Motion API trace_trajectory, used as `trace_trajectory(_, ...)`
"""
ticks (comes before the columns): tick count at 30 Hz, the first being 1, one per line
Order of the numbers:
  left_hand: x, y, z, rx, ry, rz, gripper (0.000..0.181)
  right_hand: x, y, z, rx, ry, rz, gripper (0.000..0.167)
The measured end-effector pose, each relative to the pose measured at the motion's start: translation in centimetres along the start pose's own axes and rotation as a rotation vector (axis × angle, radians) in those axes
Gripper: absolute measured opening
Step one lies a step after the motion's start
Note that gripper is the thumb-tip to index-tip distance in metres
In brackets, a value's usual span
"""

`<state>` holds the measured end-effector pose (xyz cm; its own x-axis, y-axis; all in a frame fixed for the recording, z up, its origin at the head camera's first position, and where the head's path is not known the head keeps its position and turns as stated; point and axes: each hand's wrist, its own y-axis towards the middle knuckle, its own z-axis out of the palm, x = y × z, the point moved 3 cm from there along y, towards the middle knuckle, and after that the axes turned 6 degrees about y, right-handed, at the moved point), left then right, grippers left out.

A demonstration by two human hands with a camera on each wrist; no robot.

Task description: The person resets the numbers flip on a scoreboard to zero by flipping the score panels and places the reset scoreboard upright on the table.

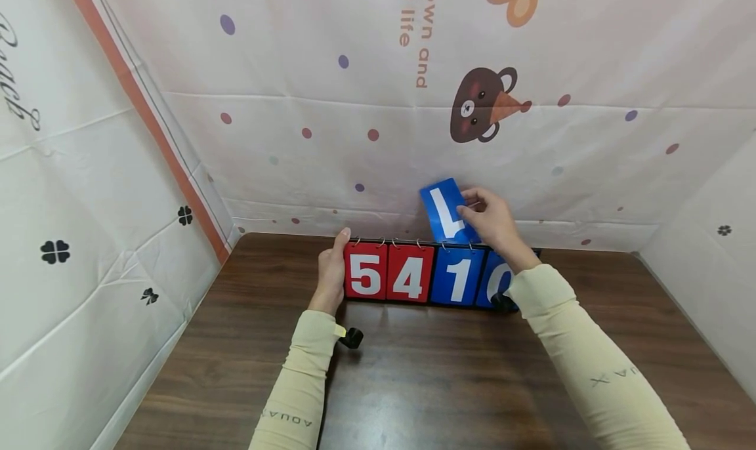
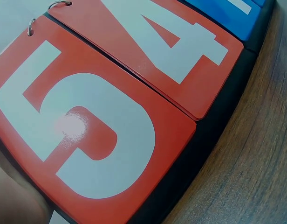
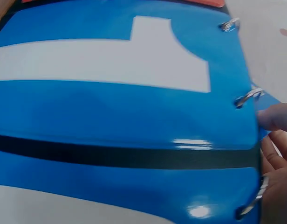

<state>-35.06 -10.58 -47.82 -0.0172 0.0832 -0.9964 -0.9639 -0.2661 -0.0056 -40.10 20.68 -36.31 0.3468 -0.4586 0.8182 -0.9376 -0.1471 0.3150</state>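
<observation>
A flip scoreboard point(image 1: 433, 276) stands near the back of the table, showing red 5 and 4 cards, then a blue 1 card point(image 1: 459, 276) and a blue 0 card partly covered by the right wrist. My left hand point(image 1: 331, 269) grips the scoreboard's left end, thumb pointing up along its edge. In the left wrist view, part of that hand point(image 2: 17, 198) shows beside the red 5 card point(image 2: 148, 121). My right hand point(image 1: 493, 224) pinches a blue card point(image 1: 445, 210) above the metal rings; its white 1 is upside down. The right wrist view shows those fingers point(image 3: 274, 116) behind the ring edge.
The brown wooden table point(image 1: 390, 384) extends in front of the scoreboard. Close behind it hangs a pale printed cloth point(image 1: 283, 168), and similar cloth covers both sides. Small black wrist cameras point(image 1: 352, 338) sit on the sleeves.
</observation>
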Motion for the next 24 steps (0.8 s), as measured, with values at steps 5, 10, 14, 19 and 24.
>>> trace_trajectory(5, -0.1, -0.1, 0.0, 0.000, -0.005, -0.001, 0.053, 1.1, -0.5, -0.7, -0.031, 0.067, -0.028, 0.031)
trace_trajectory(10, -0.2, -0.2, 0.0, 0.001, -0.011, -0.001, 0.053, 2.3, -1.1, -1.4, -0.064, 0.087, -0.056, 0.033)
trace_trajectory(14, -0.2, -0.2, 0.0, -0.001, -0.005, -0.006, 0.053, 3.2, -1.5, -2.0, -0.084, 0.080, -0.098, 0.034)
trace_trajectory(19, -0.1, -0.2, -0.1, -0.003, 0.000, -0.012, 0.053, 4.6, -2.3, -2.6, -0.055, 0.063, -0.113, 0.038)
trace_trajectory(24, -0.2, -0.3, -0.1, -0.006, -0.003, -0.009, 0.053, 5.7, -3.5, -3.4, -0.013, 0.035, -0.146, 0.036)
